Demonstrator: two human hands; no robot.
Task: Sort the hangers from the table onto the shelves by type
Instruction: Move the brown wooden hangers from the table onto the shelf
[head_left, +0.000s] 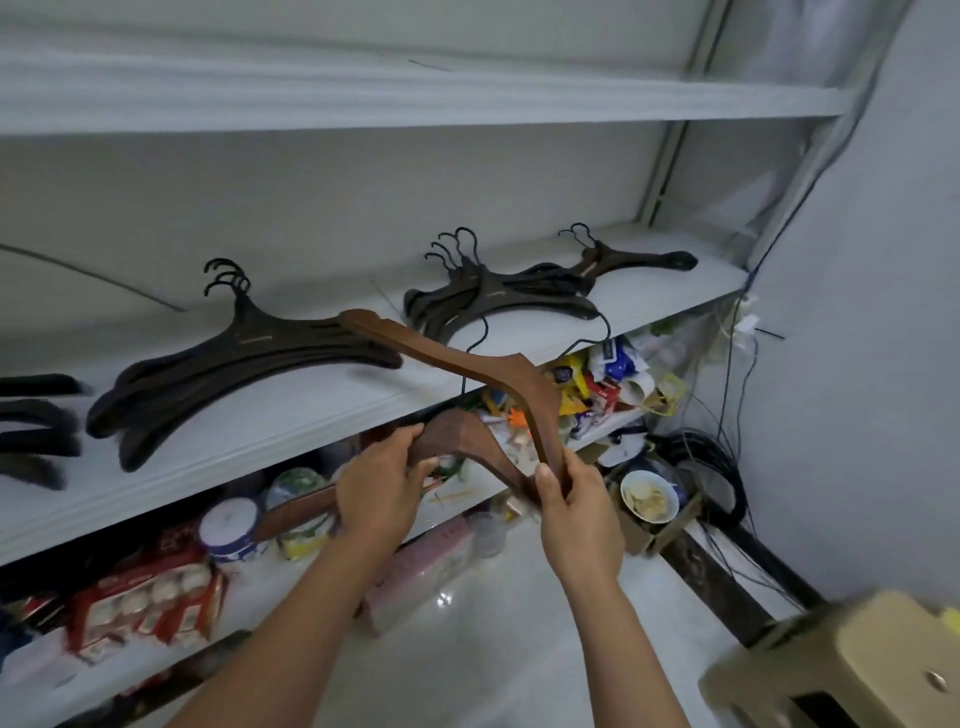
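Your left hand (382, 483) and right hand (576, 506), fingers curled, grip two brown wooden hangers (467, 366), centre frame, before shelved dark hangers (234, 358).

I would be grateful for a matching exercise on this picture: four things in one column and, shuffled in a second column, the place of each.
Things:
1. brown hangers
2. pile of dark hangers
3. bowl
4. beige stool

Places:
A. in the bottom right corner of the view
B. lying on the white shelf
C. beside the coiled black cables
D. gripped by the left hand and the right hand

Pairs: 1-D, 2-B, 3-C, 4-A
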